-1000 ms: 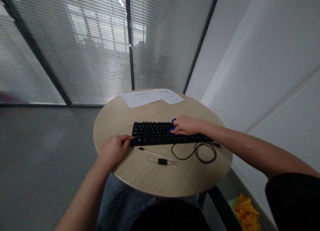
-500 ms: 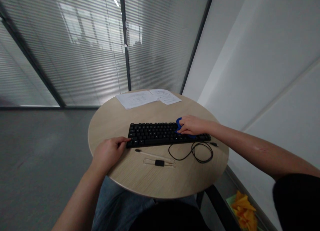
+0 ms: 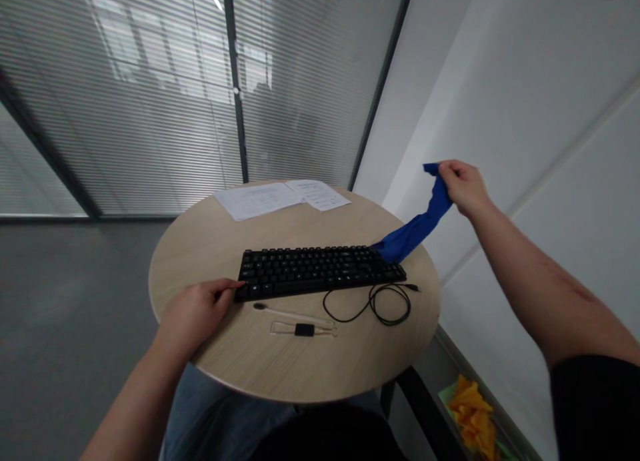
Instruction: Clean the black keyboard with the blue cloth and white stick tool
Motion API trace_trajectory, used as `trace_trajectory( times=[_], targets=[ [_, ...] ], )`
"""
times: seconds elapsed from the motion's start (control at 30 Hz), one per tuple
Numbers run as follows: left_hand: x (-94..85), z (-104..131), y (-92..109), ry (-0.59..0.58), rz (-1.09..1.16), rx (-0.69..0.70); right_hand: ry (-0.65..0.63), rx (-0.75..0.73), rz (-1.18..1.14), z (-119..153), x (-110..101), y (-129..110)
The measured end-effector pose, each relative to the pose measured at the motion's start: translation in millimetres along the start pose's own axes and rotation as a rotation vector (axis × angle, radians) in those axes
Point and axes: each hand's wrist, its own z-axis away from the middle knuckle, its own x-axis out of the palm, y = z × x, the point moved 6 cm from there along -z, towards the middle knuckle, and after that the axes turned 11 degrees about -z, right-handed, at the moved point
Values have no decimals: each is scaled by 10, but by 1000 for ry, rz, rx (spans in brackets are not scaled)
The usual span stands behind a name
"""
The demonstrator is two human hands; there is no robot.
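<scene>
A black keyboard [image 3: 310,272] lies across the round wooden table [image 3: 280,361]. At its left end, my left hand [image 3: 197,309] grips the near corner between thumb and fingers. My right hand [image 3: 463,184] is raised above the table's right side, pinching the upper end of a blue cloth [image 3: 417,231]. The cloth hangs down and its lower end rests on the right part of the keyboard, covering some keys. In front of the keyboard are a thin brush [image 3: 293,313] with a dark head, a small tool with a black middle [image 3: 304,330], and a coiled black cable [image 3: 393,304].
Printed sheets of paper [image 3: 265,199] lie at the table's far edge. A white wall [image 3: 550,114] stands close on the right, and glass with blinds [image 3: 165,114] is behind. On the floor at lower right are yellow-orange cloths [image 3: 473,414] beside a black chair armrest [image 3: 425,408].
My right hand has lifted up and to the right from the keyboard, drawing the bunched blue cloth out lengthwise. My left hand stays at the keyboard's left corner. The view has shifted slightly right.
</scene>
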Motion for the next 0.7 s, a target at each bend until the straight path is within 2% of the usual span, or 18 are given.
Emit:
trace_trajectory(
  times=[0.1, 0.17, 0.2, 0.23, 0.3, 0.4, 0.5, 0.6, 0.7],
  targets=[
    [11, -6, -9, -7, -3, -9, 113, -61, 28, -144, -295, -84],
    [20, -13, -19, -12, -6, -15, 94, -119, 86, -155, -297, -183],
    [25, -17, -25, -16, -5, -17, 50, -141, 113, -128, -224, -227],
    [29, -20, -29, -20, -3, -16, -18, -153, 134, -77, -102, -259],
    [31, -21, -34, -26, 3, -15, -236, -190, 129, 115, 282, -311],
    [11, -12, -29, -33, -4, -22, -661, -305, 92, 624, 1009, -382],
    [-17, 2, 0, -48, -6, -19, -966, -399, 76, 1171, 1590, -437],
    [-28, 3, 16, -51, -18, -21, -1090, -444, 84, 1516, 1928, -496],
    [6, -11, 7, -67, -38, -20, -1167, -468, 95, 1679, 2087, -553]
  ],
)
